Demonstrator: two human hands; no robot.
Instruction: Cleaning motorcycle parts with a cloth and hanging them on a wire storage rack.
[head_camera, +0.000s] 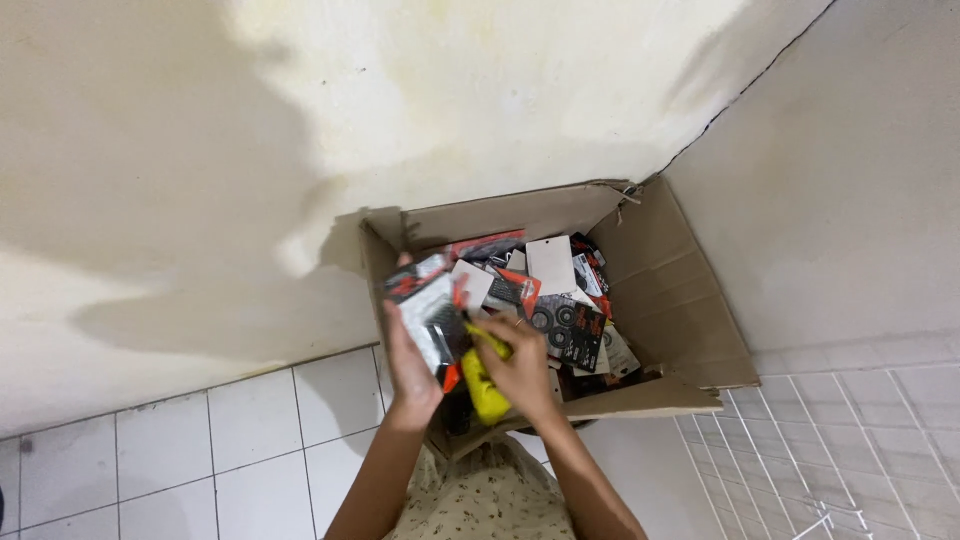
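My left hand (410, 370) holds a stack of flat carded packages (430, 310), black, white and red, upright over the near left corner of an open cardboard box (680, 300). My right hand (520, 370) grips a yellow packaged item (485, 390) just beside that stack, fingers also touching the packages. A ring shows on one finger of the right hand. The box stands on the floor in a wall corner and is filled with several similar carded packs (565, 320), some showing round black parts.
Cream walls (200, 150) meet behind the box. White floor tiles (220, 450) lie at the left. A white wire grid panel (850, 450) lies at the lower right. My patterned garment (480, 500) shows at the bottom edge.
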